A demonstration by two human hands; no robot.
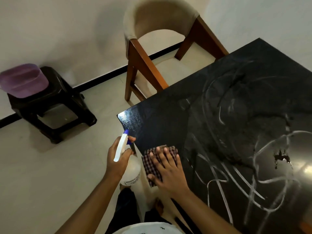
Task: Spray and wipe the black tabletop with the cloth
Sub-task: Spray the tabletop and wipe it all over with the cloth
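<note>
Right hand (pixel 168 168) flat on cloth (pixel 149 168); left hand (pixel 116 161) around spray bottle (pixel 133 168)

This is just a room at home, a dining corner by the look of it. I'm standing at a black dining table (pixel 236 98) that runs off toward 2 o'clock. At 12 o'clock there's a padded chair (pixel 160 19) with a curved beige back and brown wooden legs (pixel 145 68), tucked at the table's far edge. Over at 10 o'clock a black plastic stool (pixel 55 105) sits near the wall with a purple plastic tub (pixel 23 80) on top. It's got plain off-white walls (pixel 59 31), a black skirting strip (pixel 104 76) along the bottom and a pale smooth floor (pixel 50 174), so it's all household stuff.
</note>
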